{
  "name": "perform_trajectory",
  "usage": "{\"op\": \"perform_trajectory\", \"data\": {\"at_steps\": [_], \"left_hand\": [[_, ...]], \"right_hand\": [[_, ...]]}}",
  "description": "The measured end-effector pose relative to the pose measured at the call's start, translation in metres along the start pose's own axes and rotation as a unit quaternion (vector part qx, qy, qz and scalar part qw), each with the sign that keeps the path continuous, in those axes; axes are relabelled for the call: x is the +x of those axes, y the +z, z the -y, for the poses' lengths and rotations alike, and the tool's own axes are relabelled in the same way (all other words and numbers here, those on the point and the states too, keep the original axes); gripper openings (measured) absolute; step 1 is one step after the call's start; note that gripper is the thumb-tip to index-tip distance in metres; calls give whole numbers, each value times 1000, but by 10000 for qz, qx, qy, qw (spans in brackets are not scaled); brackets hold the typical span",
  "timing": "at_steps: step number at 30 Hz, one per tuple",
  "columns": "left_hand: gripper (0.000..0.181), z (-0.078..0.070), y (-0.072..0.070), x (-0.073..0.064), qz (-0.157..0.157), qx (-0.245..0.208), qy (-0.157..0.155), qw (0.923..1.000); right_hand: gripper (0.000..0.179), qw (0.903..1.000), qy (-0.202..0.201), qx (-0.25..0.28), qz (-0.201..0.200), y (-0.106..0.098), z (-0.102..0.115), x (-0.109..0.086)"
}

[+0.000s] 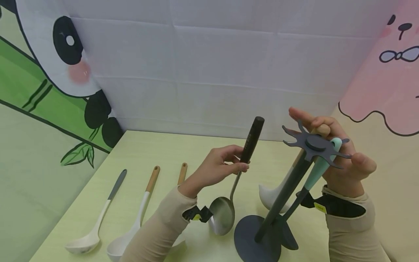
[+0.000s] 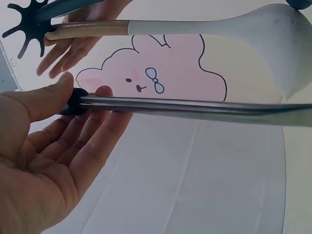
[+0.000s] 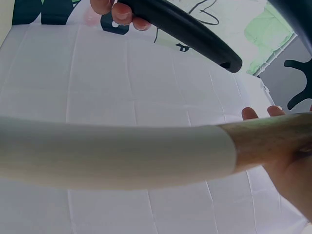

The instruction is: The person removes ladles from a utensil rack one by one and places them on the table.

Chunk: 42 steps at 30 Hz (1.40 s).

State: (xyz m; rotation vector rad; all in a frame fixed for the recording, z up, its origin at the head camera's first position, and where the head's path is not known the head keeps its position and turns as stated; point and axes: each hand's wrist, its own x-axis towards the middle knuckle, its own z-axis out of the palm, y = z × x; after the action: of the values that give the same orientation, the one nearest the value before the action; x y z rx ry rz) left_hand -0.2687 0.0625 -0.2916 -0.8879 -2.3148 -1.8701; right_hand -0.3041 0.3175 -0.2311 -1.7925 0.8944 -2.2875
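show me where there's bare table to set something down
Bare table runs along the back edge, beyond the wooden handles, left of the left hand. A smaller patch shows between stand and right sleeve. Crowded: around the stand, metal ladle and teal-handled utensil close by.

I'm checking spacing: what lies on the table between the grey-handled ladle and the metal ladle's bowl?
The head view shows a wooden-handled white ladle, then another wooden-handled utensil, partly hidden behind the left forearm.
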Motion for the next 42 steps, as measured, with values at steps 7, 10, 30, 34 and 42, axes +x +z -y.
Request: {"op": "perform_trajectory", "data": {"at_steps": [7, 10, 30, 34, 42], "left_hand": [[27, 2, -2, -2, -106, -44, -286, 9995], [29, 4, -2, -3, -164, -38, -356, 9992], [29, 26, -4, 6, -515, -134, -854, 9949], [29, 31, -5, 12, -611, -238, -995, 9929], [27, 41, -7, 22, -824, -492, -1129, 9890]], "right_hand": [[56, 9997, -58, -15, 252, -2, -1, 1], [56, 9998, -5, -141, 147, -2, 1, -1], [57, 9990, -160, -417, -88, -27, 2, 2], [57, 9992, -63, -343, -170, -34, 3, 4], [57, 9999, -76, 9, 153, -53, 4, 11]]}}
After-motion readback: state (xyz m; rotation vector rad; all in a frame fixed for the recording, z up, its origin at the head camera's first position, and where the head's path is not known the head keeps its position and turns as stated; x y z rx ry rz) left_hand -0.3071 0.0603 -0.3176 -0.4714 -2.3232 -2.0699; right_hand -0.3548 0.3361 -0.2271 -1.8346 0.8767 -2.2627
